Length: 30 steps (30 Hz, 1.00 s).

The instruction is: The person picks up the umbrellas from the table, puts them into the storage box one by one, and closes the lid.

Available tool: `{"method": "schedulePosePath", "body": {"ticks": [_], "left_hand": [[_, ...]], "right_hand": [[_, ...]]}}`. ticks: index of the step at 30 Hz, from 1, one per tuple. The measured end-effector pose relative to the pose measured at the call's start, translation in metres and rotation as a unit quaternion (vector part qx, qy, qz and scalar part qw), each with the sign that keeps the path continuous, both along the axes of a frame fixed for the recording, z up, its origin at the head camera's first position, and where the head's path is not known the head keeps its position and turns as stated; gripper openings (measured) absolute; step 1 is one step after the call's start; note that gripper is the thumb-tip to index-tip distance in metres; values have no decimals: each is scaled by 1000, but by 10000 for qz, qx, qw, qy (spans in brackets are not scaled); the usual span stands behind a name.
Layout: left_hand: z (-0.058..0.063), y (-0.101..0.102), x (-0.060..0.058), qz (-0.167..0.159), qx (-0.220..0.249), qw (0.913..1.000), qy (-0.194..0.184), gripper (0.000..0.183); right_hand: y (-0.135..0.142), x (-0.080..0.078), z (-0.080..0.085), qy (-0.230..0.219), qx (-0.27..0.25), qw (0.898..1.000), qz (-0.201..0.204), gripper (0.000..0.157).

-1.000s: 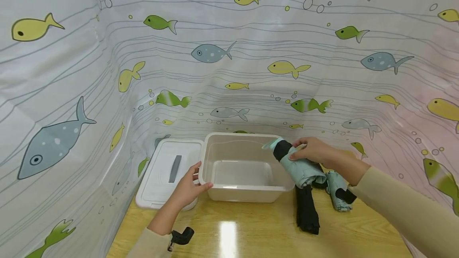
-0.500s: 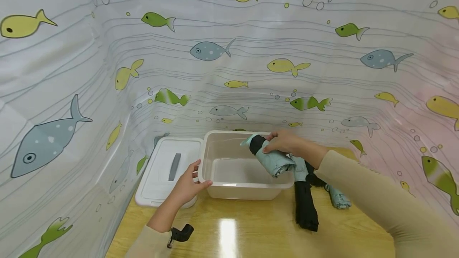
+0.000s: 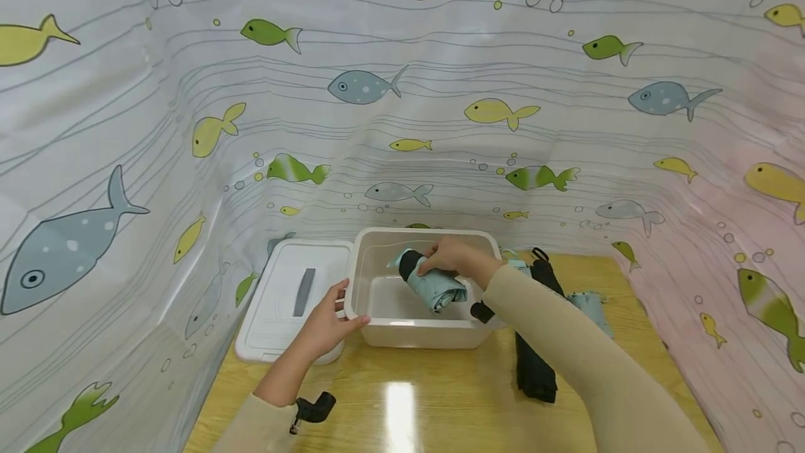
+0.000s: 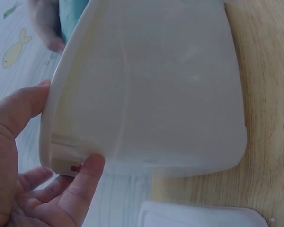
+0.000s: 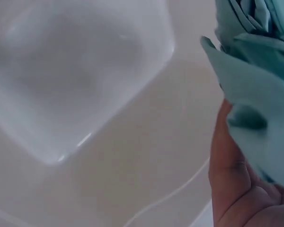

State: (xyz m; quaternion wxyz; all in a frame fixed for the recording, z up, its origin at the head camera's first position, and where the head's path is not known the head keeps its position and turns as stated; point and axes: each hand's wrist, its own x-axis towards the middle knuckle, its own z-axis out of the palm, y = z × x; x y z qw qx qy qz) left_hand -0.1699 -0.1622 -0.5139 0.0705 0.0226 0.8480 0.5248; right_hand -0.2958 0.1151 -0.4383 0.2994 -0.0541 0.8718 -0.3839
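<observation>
A light teal folded umbrella (image 3: 435,291) with a black band hangs tilted inside the beige plastic storage box (image 3: 421,337). My right hand (image 3: 454,257) grips it from above, near the banded end. Loose folds of the teal umbrella (image 5: 262,118) fill the right side of the right wrist view, over the box's pale floor. At the box's left end my left hand (image 3: 328,324) holds the rim, thumb at the front corner. In the left wrist view, fingers curl round the rim of the box (image 4: 170,94).
The white lid (image 3: 279,299) with a grey handle lies left of the box. To the right rest a black folded umbrella (image 3: 534,372), a dark one with a loop (image 3: 544,272) and a teal one (image 3: 591,307), partly behind my right sleeve. Fish-patterned sheeting (image 3: 390,145) walls the wooden table.
My right hand has carried the teal umbrella leftward from over the box's right end, down into the box. My left hand has stayed on the rim.
</observation>
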Motion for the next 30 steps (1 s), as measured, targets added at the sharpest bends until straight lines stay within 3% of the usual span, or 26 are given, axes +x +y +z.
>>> {"method": "schedulePosePath", "body": {"ticks": [4,10,14,20,26,30], "left_hand": [[-1,-1,0,48,0,10000,31,93],[-3,-1,1,57,-9,10000,19,93],[-4,-1,1,22,56,10000,50,93],[-5,-3,4,117,84,9999,57,92],[-4,-2,4,154,100,9998,-1,92],[-3,-1,3,182,127,9998,-4,93]], "right_hand": [[-13,-6,-6,-122,-41,9999,13,30],[-24,-15,-27,-500,-185,9976,-435,48],[-30,-18,-40,-723,-232,9942,-756,44],[-46,-24,-54,-1338,-297,9874,-788,38],[-57,-29,-61,-1439,-166,9866,-747,39],[-63,-29,-65,-1109,261,9922,-509,40]]}}
